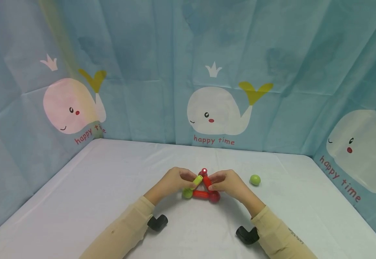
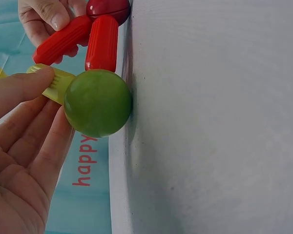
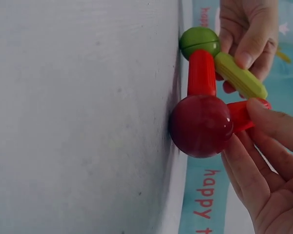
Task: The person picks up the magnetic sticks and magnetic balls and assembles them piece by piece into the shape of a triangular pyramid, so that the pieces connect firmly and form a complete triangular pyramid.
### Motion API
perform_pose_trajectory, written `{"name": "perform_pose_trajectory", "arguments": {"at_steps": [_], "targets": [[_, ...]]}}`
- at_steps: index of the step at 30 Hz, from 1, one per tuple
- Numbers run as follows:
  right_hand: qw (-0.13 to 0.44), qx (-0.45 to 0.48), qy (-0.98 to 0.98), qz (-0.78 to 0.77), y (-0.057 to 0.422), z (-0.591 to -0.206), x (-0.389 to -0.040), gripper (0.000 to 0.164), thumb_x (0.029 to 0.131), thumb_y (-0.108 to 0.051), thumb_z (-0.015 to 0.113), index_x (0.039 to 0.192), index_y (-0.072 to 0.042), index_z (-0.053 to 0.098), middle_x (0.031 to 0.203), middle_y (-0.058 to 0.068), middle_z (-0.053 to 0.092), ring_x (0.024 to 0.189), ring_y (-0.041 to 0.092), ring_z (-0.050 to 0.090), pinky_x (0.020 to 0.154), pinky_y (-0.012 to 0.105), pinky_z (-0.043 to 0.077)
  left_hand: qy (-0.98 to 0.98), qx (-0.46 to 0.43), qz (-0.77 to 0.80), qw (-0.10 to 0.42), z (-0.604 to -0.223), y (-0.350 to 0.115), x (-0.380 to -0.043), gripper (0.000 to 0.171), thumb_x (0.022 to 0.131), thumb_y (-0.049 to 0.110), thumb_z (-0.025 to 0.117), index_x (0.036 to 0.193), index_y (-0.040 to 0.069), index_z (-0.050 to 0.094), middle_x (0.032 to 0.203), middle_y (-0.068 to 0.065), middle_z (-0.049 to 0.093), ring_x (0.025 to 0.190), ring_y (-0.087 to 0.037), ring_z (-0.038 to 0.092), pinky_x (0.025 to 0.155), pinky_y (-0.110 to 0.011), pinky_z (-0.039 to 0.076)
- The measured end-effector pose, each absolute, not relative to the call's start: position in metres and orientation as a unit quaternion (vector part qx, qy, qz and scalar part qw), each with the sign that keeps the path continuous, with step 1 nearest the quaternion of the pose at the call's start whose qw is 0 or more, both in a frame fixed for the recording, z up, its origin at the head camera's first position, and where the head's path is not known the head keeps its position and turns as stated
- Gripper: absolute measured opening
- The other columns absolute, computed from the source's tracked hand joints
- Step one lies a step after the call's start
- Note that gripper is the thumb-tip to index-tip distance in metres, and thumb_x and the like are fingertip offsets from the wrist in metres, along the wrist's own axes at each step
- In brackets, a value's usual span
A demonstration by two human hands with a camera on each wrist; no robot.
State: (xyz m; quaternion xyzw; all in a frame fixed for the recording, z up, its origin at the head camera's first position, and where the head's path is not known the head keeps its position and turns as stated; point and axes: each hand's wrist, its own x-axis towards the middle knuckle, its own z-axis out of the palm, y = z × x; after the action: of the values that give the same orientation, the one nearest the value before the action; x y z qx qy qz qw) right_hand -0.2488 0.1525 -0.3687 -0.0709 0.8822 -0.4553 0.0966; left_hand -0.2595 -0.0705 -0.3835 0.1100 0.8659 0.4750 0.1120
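Observation:
My left hand (image 1: 175, 181) pinches a yellow-green stick (image 2: 58, 87) between thumb and fingers. One end of that stick meets a green ball (image 2: 98, 103). Opposite it, my right hand (image 1: 232, 184) pinches a red stick (image 3: 241, 116) joined to a dark red ball (image 3: 201, 126). A second red stick (image 1: 200, 194) lies between the two balls, linking them low at the table. Both held sticks slant upward, their upper ends leaning toward each other. Just behind those ends in the head view is a red piece (image 1: 204, 171) with a bright tip, partly hidden.
A loose green ball (image 1: 255, 180) sits on the white-covered table (image 1: 116, 180), right of my right hand. Black angled pieces (image 1: 157, 223) are at both wrists. A blue curtain (image 1: 142, 108) printed with whales stands behind the table and along both sides.

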Motion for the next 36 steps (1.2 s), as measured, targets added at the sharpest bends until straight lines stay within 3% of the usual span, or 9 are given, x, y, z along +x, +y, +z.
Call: {"name": "perform_pose_trajectory", "arguments": {"at_steps": [12,20,36], "targets": [[0.114,-0.105,0.868,-0.471,0.154,-0.364,-0.262,0.052,0.083,-0.01,0.079,0.133,-0.012,0.063,0.099,0.004,0.071,0.089,0.014,0.067,0.081,0.033,0.061,0.869,0.109,0.47,0.111,-0.383,-0.069,-0.259,0.022,0.084,0.024,0.079,0.105,0.018,0.077,0.104,0.002,0.075,0.098,-0.015,0.064,0.096,-0.045,0.051],[0.134,-0.116,0.858,-0.482,0.154,-0.361,-0.261,0.048,0.085,-0.006,0.076,0.13,-0.007,0.064,0.102,0.009,0.071,0.09,0.015,0.067,0.082,0.035,0.06,0.87,0.112,0.468,0.103,-0.383,-0.07,-0.259,0.022,0.083,0.023,0.08,0.105,0.018,0.077,0.103,0.001,0.075,0.098,-0.014,0.064,0.097,-0.044,0.05],[0.121,-0.109,0.87,-0.465,0.153,-0.362,-0.259,0.039,0.085,-0.007,0.076,0.123,-0.007,0.07,0.102,0.006,0.072,0.093,0.015,0.066,0.082,0.034,0.06,0.871,0.111,0.467,0.104,-0.382,-0.07,-0.258,0.022,0.083,0.023,0.08,0.104,0.018,0.077,0.103,0.002,0.075,0.098,-0.013,0.064,0.097,-0.044,0.05]]}}
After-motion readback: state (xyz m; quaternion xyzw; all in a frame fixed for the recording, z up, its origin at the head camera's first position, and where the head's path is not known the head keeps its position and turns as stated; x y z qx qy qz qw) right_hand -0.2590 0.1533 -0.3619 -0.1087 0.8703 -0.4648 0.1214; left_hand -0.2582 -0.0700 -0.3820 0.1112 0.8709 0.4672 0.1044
